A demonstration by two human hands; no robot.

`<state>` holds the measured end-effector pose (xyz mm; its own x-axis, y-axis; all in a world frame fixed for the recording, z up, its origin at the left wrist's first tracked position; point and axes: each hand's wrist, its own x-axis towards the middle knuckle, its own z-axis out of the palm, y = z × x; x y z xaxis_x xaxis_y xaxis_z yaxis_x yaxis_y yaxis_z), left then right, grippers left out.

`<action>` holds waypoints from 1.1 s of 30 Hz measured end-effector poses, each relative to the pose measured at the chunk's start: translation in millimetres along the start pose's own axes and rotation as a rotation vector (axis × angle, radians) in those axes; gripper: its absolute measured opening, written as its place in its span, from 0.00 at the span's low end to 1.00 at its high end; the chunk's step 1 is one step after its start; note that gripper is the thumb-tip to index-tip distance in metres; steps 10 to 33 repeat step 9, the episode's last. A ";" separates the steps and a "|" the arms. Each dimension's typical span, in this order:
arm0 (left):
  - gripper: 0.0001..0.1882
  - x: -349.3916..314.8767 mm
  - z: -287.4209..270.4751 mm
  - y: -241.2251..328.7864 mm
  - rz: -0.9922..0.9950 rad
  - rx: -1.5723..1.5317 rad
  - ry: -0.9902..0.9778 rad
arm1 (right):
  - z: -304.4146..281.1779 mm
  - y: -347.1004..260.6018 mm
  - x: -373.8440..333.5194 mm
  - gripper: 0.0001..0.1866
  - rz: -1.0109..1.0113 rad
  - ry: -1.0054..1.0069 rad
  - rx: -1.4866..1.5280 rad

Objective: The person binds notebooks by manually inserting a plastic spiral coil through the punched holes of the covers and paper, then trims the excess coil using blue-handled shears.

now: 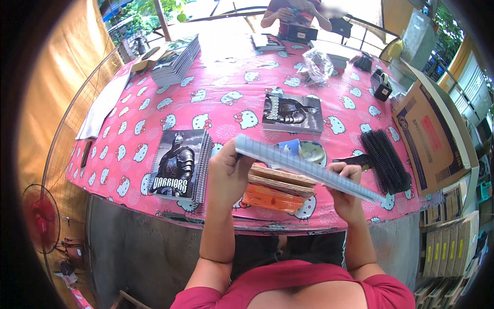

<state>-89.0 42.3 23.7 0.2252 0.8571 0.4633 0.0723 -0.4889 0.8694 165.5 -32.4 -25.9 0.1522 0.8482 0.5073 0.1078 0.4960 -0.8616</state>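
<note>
My left hand (230, 172) grips one end of a notebook (303, 167), which is tilted and seen nearly edge-on above the near side of the table. My right hand (346, 188) holds its other end, thumb and fingers closed on the edge. Whether a coil is in its edge, I cannot tell. Below it sits an orange block with wooden boards (278, 193), partly covered. A stack of spiral notebooks with a knight on the cover (180, 162) lies beside my left hand. Another knight-covered notebook (292, 114) is farther back. Black binding coils (386, 160) lie in a bundle right of my right hand.
The table has a pink cartoon-cat cloth (221, 103). A tall notebook stack (177, 59) stands at the far left. An open cardboard box (431, 136) is at the right edge, near a clear plastic bag (316, 66). Another person (293, 15) works across the table.
</note>
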 end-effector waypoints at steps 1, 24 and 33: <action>0.12 0.7 2.3 1.0 -0.022 -0.057 0.002 | -5.7 1.3 -8.2 0.17 -0.025 -0.090 -0.049; 0.22 -21.9 14.5 -23.9 -0.158 -0.211 0.016 | -8.4 70.5 -56.3 0.23 0.215 -0.247 -0.636; 0.22 -21.9 14.5 -23.9 -0.158 -0.211 0.016 | -8.4 70.5 -56.3 0.23 0.215 -0.247 -0.636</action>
